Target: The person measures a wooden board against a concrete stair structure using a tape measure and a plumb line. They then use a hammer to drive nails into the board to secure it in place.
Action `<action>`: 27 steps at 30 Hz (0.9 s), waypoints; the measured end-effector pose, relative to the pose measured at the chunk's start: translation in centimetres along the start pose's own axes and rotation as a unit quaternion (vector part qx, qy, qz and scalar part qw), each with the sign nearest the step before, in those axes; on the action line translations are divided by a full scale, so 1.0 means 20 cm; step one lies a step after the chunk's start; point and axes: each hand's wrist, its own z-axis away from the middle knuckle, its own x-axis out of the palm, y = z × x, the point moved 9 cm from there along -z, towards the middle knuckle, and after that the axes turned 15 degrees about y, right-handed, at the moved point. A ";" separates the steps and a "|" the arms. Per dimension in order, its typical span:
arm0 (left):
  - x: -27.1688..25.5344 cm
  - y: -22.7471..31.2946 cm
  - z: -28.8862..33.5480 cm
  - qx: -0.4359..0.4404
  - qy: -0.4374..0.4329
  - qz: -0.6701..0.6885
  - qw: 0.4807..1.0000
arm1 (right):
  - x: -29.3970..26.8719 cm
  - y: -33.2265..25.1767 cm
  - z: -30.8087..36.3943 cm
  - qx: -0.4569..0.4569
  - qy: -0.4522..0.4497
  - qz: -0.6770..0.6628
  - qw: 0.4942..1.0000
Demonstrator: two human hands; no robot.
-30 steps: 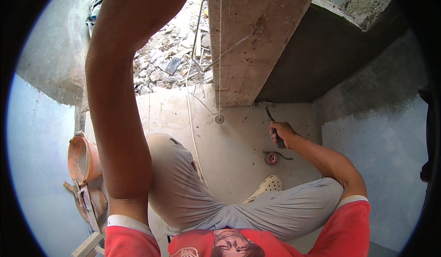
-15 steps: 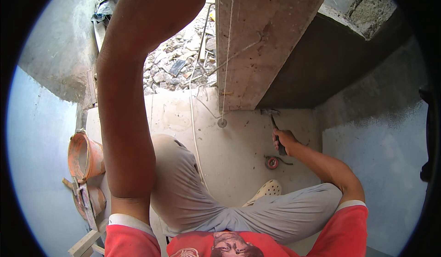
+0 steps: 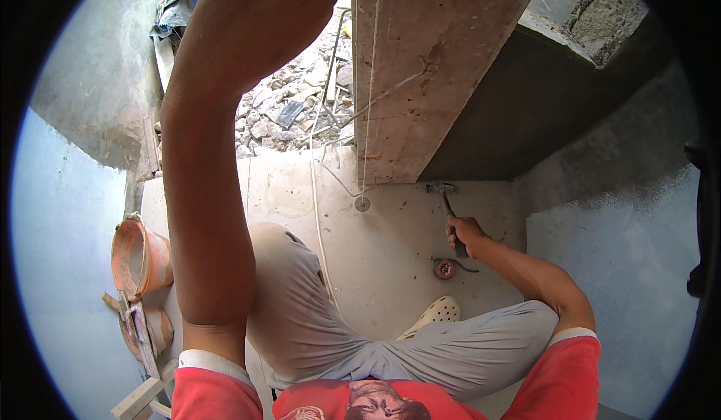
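Observation:
My left hand [image 3: 289,15] is raised at the top, beside the upper part of a tall, stained board [image 3: 435,67]. Its fingers lie beyond the picture's edge, so what they hold or touch is hidden. Along the board's face runs a thin string, with a small round weight [image 3: 362,204] at its lower end. My right hand [image 3: 466,236] is wrapped around the handle of a hammer [image 3: 449,206], whose head is near the board's lower right corner. Below the hammer, a tape measure [image 3: 444,268] with a dark strap lies on the pale floor.
An orange bucket [image 3: 158,258] stands at the left, with another container and wooden pieces below it. A white cable [image 3: 315,217] crosses the floor near my knee. Broken rubble [image 3: 278,112] lies beyond the opening. Partly plastered walls [image 3: 601,225] enclose both sides.

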 end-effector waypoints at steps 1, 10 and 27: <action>0.00 0.00 0.00 -0.003 -0.002 0.003 1.000 | 0.00 0.00 0.00 0.002 0.000 -0.004 1.000; -0.01 0.02 0.03 -0.021 0.009 -0.002 1.000 | 0.00 -0.01 -0.01 -0.006 -0.008 0.002 1.000; -0.03 0.06 0.03 -0.056 0.010 -0.051 0.997 | 0.01 -0.01 0.00 -0.008 -0.005 -0.012 1.000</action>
